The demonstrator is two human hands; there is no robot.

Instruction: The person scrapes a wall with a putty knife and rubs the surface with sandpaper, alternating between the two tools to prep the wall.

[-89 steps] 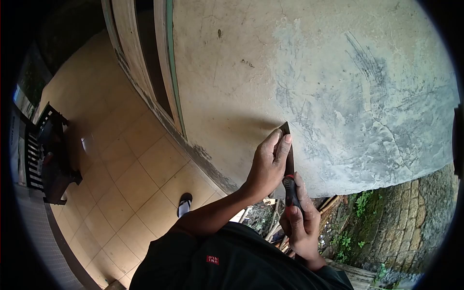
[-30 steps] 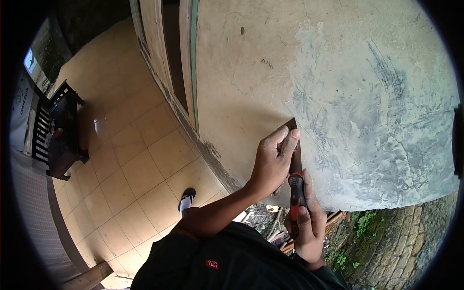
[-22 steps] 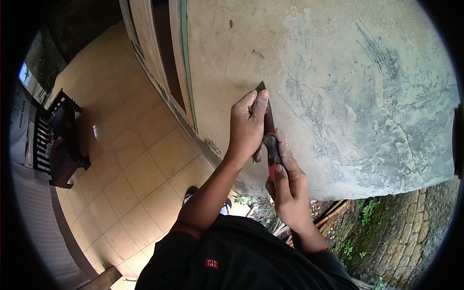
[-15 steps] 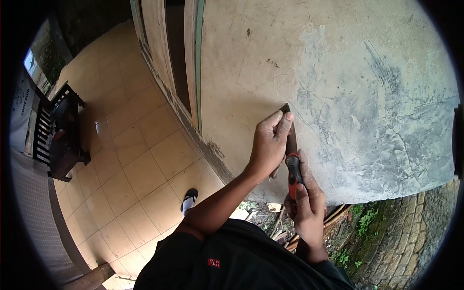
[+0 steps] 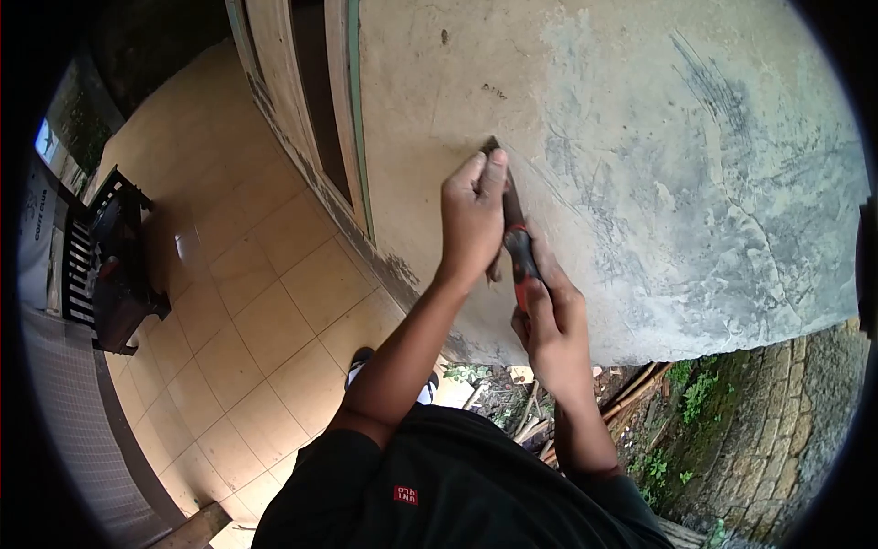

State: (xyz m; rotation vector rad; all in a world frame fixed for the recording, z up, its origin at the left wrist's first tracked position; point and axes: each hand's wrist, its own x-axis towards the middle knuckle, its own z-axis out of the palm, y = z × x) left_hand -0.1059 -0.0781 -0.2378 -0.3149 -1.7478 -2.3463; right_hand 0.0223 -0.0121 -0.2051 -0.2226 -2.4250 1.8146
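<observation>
So the right hand (image 5: 556,337) is wrapped round the red-and-black grip of the tool (image 5: 519,242), and the left hand (image 5: 471,215) has the blade pinched up near its tip. The tool's over the wall (image 5: 640,192), tip just left of the grey scuffed patch; can't quite tell if it touches. Tiled floor (image 5: 293,302) off to the left, one sandal (image 5: 363,355) on it, sticks (image 5: 633,392) below the wall's edge.
</observation>
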